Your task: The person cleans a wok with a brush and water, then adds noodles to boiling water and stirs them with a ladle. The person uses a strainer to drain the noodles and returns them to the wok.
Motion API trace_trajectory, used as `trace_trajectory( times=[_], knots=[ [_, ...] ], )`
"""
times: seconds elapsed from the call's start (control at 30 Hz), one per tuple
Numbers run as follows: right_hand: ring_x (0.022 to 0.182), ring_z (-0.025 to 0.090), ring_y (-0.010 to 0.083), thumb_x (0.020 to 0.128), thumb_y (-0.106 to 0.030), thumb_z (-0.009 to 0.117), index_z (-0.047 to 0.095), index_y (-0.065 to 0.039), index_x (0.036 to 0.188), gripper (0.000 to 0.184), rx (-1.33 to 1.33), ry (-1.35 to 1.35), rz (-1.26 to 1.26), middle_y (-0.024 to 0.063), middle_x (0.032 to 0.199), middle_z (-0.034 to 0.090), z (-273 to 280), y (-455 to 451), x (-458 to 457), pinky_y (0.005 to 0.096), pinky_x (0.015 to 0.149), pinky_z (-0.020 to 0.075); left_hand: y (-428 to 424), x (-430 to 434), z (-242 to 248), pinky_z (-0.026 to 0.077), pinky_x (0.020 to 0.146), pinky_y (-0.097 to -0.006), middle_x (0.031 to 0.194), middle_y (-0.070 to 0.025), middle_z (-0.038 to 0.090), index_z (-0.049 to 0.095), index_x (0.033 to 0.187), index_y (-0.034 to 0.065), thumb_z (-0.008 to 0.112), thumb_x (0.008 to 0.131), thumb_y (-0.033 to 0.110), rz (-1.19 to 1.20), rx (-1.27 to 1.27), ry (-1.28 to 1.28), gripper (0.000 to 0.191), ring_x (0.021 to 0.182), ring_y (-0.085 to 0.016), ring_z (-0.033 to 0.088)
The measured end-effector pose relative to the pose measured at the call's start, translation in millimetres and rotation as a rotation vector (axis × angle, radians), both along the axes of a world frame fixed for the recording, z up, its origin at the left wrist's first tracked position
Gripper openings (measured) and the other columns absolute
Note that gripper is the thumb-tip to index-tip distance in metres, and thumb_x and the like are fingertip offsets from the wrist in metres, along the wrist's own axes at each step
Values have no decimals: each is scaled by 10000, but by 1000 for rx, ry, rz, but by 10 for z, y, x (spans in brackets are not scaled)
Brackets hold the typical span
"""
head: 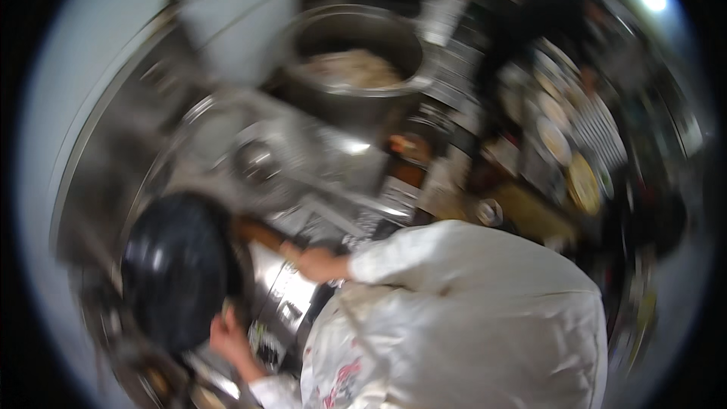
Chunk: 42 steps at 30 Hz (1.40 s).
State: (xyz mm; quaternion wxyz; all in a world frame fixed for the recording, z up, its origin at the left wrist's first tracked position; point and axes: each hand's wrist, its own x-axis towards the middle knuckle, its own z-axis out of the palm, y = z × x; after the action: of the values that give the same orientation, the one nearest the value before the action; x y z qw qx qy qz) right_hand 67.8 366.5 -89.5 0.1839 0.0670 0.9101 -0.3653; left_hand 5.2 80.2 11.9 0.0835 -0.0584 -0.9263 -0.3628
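Note:
The picture is blurred. A large black wok (176,272) stands tilted before me, and I cannot tell whether its inside or outside faces me. My right hand (319,264) grips the end of its brown wooden handle (258,231). Lower down, my left hand (228,336) is at the wok's near edge with its fingers curled. A small thin pale thing (226,305) shows at those fingertips; what it is remains unclear. Both arms wear white sleeves, and a stained white apron (454,324) covers my front.
A deep metal stockpot (352,94) with pale contents stands beyond a steel worktop (318,142). On the worktop is a round metal bowl or ladle (258,159). Several plates (584,182) line the right side, near a person in dark clothes (534,11). A steel splash wall (108,182) rises at left.

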Motion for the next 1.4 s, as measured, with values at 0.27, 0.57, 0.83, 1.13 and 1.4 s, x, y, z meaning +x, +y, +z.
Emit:
trace_trajectory(
  times=[0.27,0.57,0.83,1.13,1.4],
  knots=[
    [963,667,403,800,-138,616,634,34,997,261,3,271,98,229,977,677,499,618,323,503,791,523,-125,-167,-94,484,589,-430,706,-177,663,685,845,-27,725,845,360,-96,-423,100,389,603,-306,596],
    [1146,570,402,856,-204,605,571,19,1240,446,133,292,-287,233,1199,597,815,1991,1356,495,944,481,21,104,-321,521,616,-453,761,-189,713,714,865,-22,724,803,394,-166,-581,101,420,652,-338,660],
    [1068,623,430,895,-268,603,489,38,1354,563,-157,247,-511,268,1123,661,567,1871,2245,486,939,483,637,1270,-199,520,589,-421,763,-173,713,708,904,-47,735,812,253,-334,-276,85,315,636,-274,631],
    [1130,605,401,888,-280,609,572,20,1285,500,-148,75,-461,248,1198,641,299,1551,3348,450,974,483,-163,1827,175,518,559,-385,764,-155,713,701,948,-76,748,821,94,-346,110,107,217,619,-201,599],
    [831,703,262,897,-249,618,637,21,1176,388,-468,193,-696,188,853,710,293,1863,2937,395,751,552,-220,1227,627,523,829,-356,1044,-187,708,645,1183,-52,754,854,177,-141,-163,-72,415,910,-262,666]
  ],
)
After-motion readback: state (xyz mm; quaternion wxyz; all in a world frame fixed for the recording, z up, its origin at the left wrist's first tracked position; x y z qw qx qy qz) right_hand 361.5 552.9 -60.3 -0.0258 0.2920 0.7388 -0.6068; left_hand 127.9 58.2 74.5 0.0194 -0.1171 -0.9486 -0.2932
